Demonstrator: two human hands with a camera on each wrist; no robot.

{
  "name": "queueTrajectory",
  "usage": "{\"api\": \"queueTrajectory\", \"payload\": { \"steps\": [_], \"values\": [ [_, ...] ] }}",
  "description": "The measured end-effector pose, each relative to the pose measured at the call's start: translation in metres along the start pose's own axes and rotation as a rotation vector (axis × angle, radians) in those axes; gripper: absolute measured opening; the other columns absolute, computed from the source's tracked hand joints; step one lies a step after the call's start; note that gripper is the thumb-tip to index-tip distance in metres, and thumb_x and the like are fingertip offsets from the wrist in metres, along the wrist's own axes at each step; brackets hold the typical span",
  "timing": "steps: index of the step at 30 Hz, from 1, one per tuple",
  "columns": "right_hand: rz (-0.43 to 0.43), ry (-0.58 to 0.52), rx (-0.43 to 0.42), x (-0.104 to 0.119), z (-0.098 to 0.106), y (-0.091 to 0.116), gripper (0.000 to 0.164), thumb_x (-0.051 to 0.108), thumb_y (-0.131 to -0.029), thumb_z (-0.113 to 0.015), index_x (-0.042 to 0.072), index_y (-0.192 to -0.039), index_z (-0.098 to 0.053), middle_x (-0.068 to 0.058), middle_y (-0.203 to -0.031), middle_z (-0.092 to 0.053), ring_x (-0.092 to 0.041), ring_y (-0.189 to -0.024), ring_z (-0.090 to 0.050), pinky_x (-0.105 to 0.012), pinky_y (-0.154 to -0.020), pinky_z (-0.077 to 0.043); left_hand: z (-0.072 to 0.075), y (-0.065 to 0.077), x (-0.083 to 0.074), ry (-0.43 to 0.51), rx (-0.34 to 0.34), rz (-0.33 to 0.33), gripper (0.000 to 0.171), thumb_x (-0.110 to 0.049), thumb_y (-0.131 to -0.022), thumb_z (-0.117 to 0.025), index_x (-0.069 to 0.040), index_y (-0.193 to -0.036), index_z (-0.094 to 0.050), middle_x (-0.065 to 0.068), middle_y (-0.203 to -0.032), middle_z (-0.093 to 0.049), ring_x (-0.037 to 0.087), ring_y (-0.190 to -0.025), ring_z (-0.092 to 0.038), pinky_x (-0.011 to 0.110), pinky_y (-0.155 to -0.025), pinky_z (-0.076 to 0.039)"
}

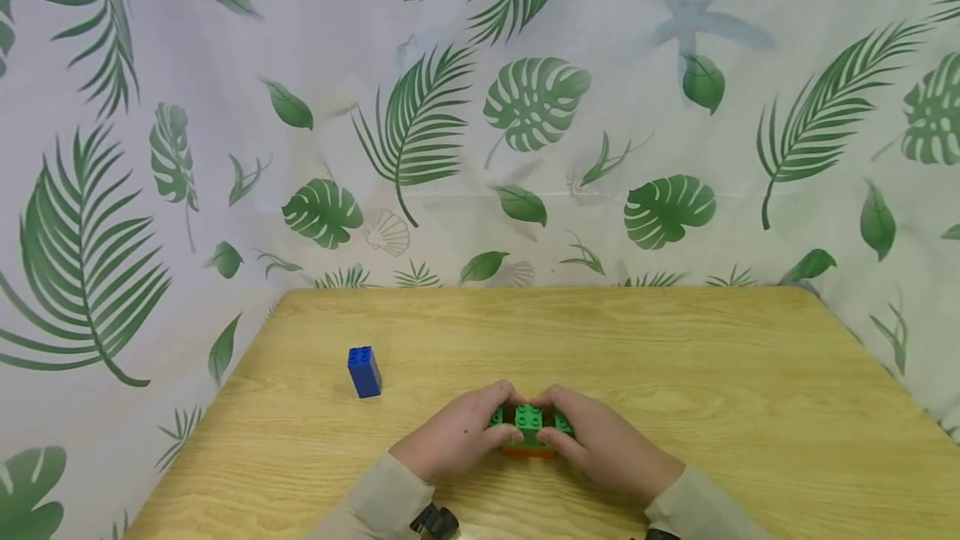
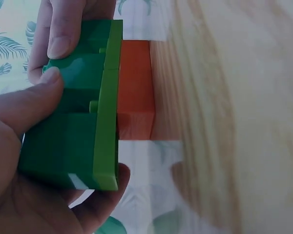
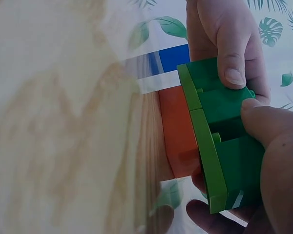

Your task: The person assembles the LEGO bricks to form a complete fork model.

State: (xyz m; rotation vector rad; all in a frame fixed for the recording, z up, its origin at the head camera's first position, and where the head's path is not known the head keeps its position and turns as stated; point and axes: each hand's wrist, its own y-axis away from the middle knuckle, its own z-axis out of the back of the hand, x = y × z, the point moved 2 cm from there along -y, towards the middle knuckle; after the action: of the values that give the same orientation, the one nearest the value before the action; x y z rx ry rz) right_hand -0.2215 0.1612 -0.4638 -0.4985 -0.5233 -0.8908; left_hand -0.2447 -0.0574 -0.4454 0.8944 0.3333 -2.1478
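Near the front of the table, both hands hold one assembly of toy building bricks. At its bottom an orange brick (image 2: 136, 87) stands on the wood. Across it lies a thin light-green layer (image 2: 106, 131), which shows a seam in the wrist views. Several dark-green bricks (image 3: 241, 163) sit on that layer with gaps between them. My left hand (image 1: 465, 433) grips the left end, thumb along the near side. The right hand (image 1: 617, 445) grips the right end the same way. The two thumb tips lie close together at the middle green brick (image 1: 528, 422). Fingers on the far side are partly hidden.
A tall blue brick (image 1: 365, 373) stands upright on the wooden table (image 1: 675, 340), left of and beyond the hands. A white leaf-printed cloth (image 1: 450, 123) hangs behind the table and along its sides.
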Motion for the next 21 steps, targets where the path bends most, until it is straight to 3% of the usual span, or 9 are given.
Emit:
{"api": "queueTrajectory", "payload": {
  "steps": [5, 10, 14, 21],
  "values": [
    [-0.002, 0.006, -0.024, -0.0021, 0.0012, -0.0005, 0.036, 0.051, -0.100, -0.057, 0.026, -0.126, -0.059, 0.015, -0.118, -0.063, -0.002, -0.098, -0.061, -0.031, -0.082, -0.053, 0.0022, -0.0019, 0.0041, -0.026, 0.006, 0.007, 0.028, -0.034, -0.099, -0.067, -0.029, -0.124, -0.057, -0.017, -0.114, -0.060, 0.000, -0.100, -0.057, 0.028, -0.088, -0.050],
    [-0.035, -0.011, -0.057, -0.0048, -0.0032, -0.0006, 0.040, 0.051, -0.095, -0.066, 0.032, -0.129, -0.062, 0.018, -0.122, -0.064, -0.003, -0.101, -0.061, -0.034, -0.086, -0.053, 0.0048, 0.0034, 0.0095, -0.126, 0.004, 0.048, 0.040, -0.030, -0.093, -0.076, -0.026, -0.128, -0.060, -0.014, -0.119, -0.062, 0.000, -0.103, -0.057, 0.031, -0.090, -0.051],
    [-0.062, 0.000, -0.051, -0.0053, -0.0041, -0.0005, 0.044, 0.050, -0.090, -0.072, 0.033, -0.130, -0.062, 0.017, -0.123, -0.063, -0.005, -0.104, -0.061, -0.038, -0.089, -0.053, 0.0044, 0.0037, 0.0089, -0.152, 0.015, 0.040, 0.035, -0.028, -0.094, -0.076, -0.022, -0.124, -0.061, -0.014, -0.116, -0.063, 0.000, -0.102, -0.058, 0.031, -0.092, -0.051],
    [-0.070, 0.003, -0.035, -0.0041, -0.0021, -0.0010, 0.042, 0.050, -0.090, -0.072, 0.031, -0.127, -0.063, 0.018, -0.119, -0.064, -0.004, -0.103, -0.060, -0.040, -0.090, -0.052, 0.0035, 0.0017, 0.0081, -0.157, 0.020, 0.048, 0.026, -0.028, -0.093, -0.076, -0.024, -0.115, -0.063, -0.017, -0.106, -0.064, -0.001, -0.092, -0.058, 0.028, -0.085, -0.051]
  ]
}}
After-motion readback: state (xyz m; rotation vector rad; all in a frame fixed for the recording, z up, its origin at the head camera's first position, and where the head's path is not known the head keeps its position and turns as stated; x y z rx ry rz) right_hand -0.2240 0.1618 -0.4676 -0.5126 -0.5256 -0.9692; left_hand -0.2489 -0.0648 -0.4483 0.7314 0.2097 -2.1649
